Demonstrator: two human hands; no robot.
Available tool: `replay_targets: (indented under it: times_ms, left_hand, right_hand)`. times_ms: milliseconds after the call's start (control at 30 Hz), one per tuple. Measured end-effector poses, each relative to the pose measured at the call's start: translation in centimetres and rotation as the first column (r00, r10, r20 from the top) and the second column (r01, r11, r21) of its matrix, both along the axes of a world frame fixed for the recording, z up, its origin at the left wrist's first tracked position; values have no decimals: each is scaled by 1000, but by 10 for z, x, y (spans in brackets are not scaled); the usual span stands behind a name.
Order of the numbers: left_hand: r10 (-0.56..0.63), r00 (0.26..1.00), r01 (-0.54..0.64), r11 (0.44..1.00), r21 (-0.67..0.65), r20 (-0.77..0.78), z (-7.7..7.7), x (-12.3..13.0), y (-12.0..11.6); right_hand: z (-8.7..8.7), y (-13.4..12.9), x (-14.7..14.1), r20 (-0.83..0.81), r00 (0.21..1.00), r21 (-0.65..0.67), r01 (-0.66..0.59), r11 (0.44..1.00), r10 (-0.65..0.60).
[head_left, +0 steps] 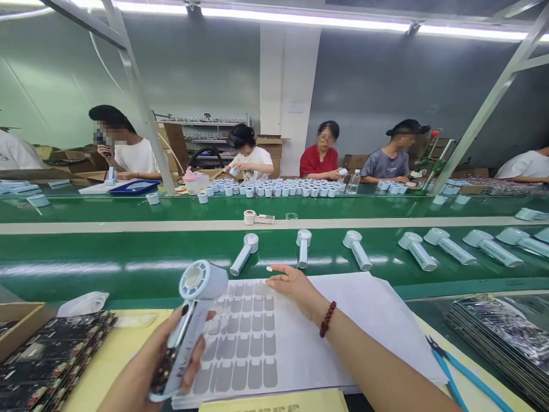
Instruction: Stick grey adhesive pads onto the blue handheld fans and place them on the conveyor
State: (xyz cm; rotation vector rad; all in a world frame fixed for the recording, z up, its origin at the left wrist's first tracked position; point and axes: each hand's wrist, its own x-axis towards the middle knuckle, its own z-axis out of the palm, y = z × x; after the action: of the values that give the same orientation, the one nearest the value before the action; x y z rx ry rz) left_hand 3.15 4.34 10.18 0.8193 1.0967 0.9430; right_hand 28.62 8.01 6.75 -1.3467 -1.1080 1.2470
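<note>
My left hand (148, 369) grips a pale blue handheld fan (191, 320) by its handle, round head up and tilted away from me. My right hand (294, 289) rests on a white sticker sheet (343, 326) at its far edge. A small label (270, 268) sits on my fingertip there. The sheet carries rows of grey rounded stickers (244, 343) on its left half. Beyond the sheet, several more fans (303, 246) lie on the green conveyor belt (128, 260).
A stack of dark printed sheets (47, 357) lies at my left, another stack (506, 332) at my right with blue-handled cutters (454, 372) beside it. Several people sit across the far belt behind rows of small white parts (274, 187). A tape roll (249, 217) sits on the divider.
</note>
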Motion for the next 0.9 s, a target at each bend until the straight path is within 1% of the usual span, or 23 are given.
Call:
replay_targets:
  times_ms: [33, 100, 200, 233, 300, 400, 467, 567, 667, 767, 900]
  left_hand:
    - [35, 997, -31, 998, -53, 69, 3, 10, -6]
    - [103, 987, -83, 985, -154, 126, 9, 28, -16]
    - [244, 943, -186, 950, -250, 227, 15, 47, -22]
    - [282, 920, -203, 937, -284, 273, 15, 52, -23]
    - [337, 873, -199, 906, -373, 352, 16, 60, -24]
    - [405, 822, -180, 852, -492, 400, 14, 70, -28]
    - [438, 802, -193, 834, -517, 407, 12, 75, -32]
    - [437, 794, -196, 842, -503, 423, 9, 79, -39]
    - [424, 793, -193, 856, -480, 438, 11, 81, -44]
    - [431, 802, -205, 849, -487, 413, 14, 82, -47]
    - [430, 792, -192, 849, -492, 434, 16, 82, -49]
  right_hand:
    - [6, -7, -1, -51, 999, 17, -4, 1000, 5]
    - [20, -27, -7, -132, 991, 60, -9, 998, 17]
    - [34, -67, -22, -247, 968, 117, -21, 993, 49]
    - [37, -80, -28, -296, 952, 124, -36, 992, 71]
    - [39, -104, -41, -357, 930, 113, -54, 992, 92]
    - [38, -126, -57, -375, 926, 80, -6, 997, 36]
    - [37, -131, -65, -386, 922, 83, 46, 996, -10]
    - [37, -132, -72, -386, 921, 76, 93, 993, -57]
    - [38, -132, -75, -344, 936, 46, 95, 994, -74]
    - [39, -133, -77, -333, 940, 36, 97, 995, -80]
    - [41, -135, -78, -328, 942, 43, 93, 995, -74]
